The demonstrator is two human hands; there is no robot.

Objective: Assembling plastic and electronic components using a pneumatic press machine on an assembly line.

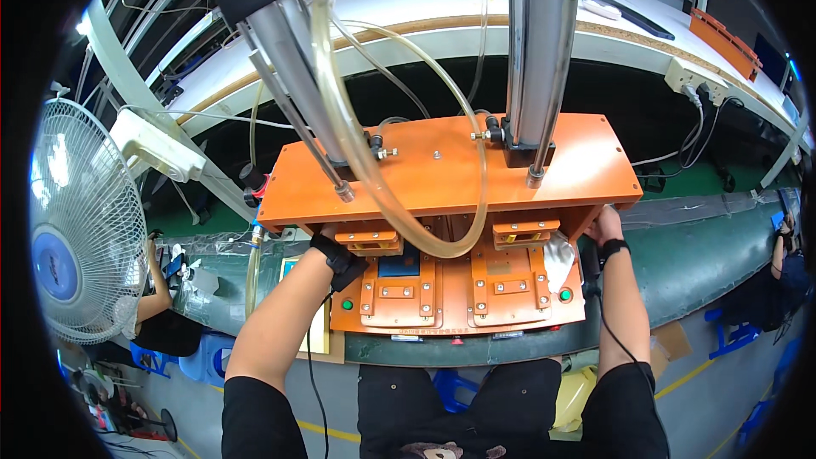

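Note:
In front of me stands an orange pneumatic press (450,161) with two upright metal cylinders. My left hand (328,231) reaches in under the left end of its top plate; the fingers are hidden there. My right hand (605,224) is at the press's right side, against the upright wall, with its fingers mostly out of sight. On the press bed sit two orange fixtures, a left one (398,291) and a right one (511,287). A dark blue flat piece (399,263) lies at the left fixture. Silvery crumpled material (558,262) hangs beside the right fixture.
Clear air hoses (348,136) loop over the press. A fan (81,221) stands at far left. The green bench (688,238) runs both ways, below a white shelf (425,2). Co-workers' arms show at left (155,289) and far right (778,251). Green buttons sit on the press's front corners.

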